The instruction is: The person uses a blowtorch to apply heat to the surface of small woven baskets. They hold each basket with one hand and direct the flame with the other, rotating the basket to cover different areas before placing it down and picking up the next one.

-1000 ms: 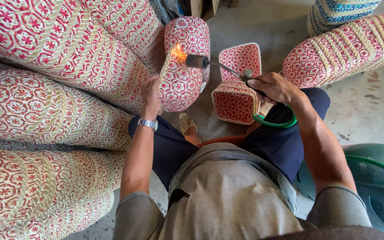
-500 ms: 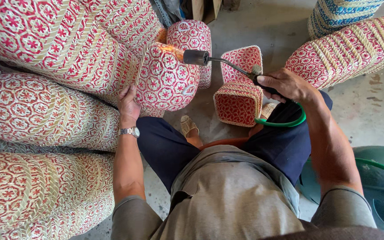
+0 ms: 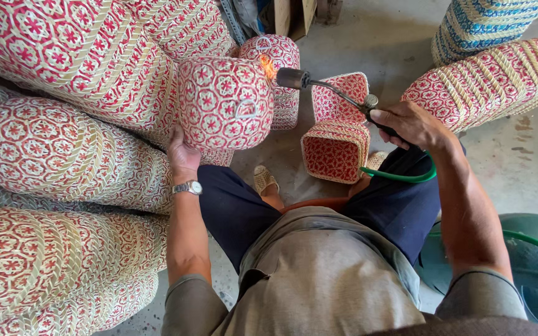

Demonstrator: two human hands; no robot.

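My left hand [image 3: 182, 154] grips the lower edge of a red and cream woven basket [image 3: 225, 102], holding it up with its flat end facing me. A wristwatch [image 3: 188, 187] sits on that wrist. My right hand [image 3: 410, 124] is closed on the handle of a gas torch [image 3: 319, 85], whose nozzle points left. A small orange flame [image 3: 268, 66] licks the basket's upper right edge. A green hose [image 3: 400, 176] runs from the torch handle down past my knee.
Large woven baskets [image 3: 51, 149] are stacked along the left. A small square basket [image 3: 335, 149] and its lid [image 3: 340, 96] stand on the concrete floor ahead. More baskets [image 3: 487, 81] lie at upper right. A teal gas cylinder [image 3: 524, 267] sits at lower right.
My left hand has pulled the basket down and toward me, turning its flat end to face me. The torch has shifted slightly right, and the flame now touches the basket's upper right edge.
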